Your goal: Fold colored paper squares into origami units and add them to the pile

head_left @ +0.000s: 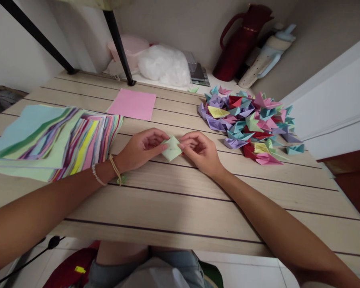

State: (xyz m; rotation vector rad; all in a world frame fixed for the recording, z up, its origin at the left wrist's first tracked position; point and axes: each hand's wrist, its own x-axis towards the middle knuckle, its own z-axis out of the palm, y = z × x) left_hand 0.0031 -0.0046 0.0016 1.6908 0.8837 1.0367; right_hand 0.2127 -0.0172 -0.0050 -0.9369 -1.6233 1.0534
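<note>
A pale green folded paper [171, 148] sits at the middle of the wooden table [180, 200], pinched from both sides. The left hand [142, 149] closes on its left edge and the right hand [199, 152] on its right, seemingly to keep the creases taut. A fanned stack of coloured sheets [48, 140] lies beside the left forearm, within easy reach. A pink sheet [133, 105] lies beyond, and a heap of folded paper pieces [249, 124] sits to the right, clear of the hands.

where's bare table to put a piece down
Bare table spans the near edge, nearer than the left hand and right hand, which pinch the green folded paper. A narrower strip lies between the pink sheet and the folded pile. Crowded: the paper stack at left, the pile at right.
</note>
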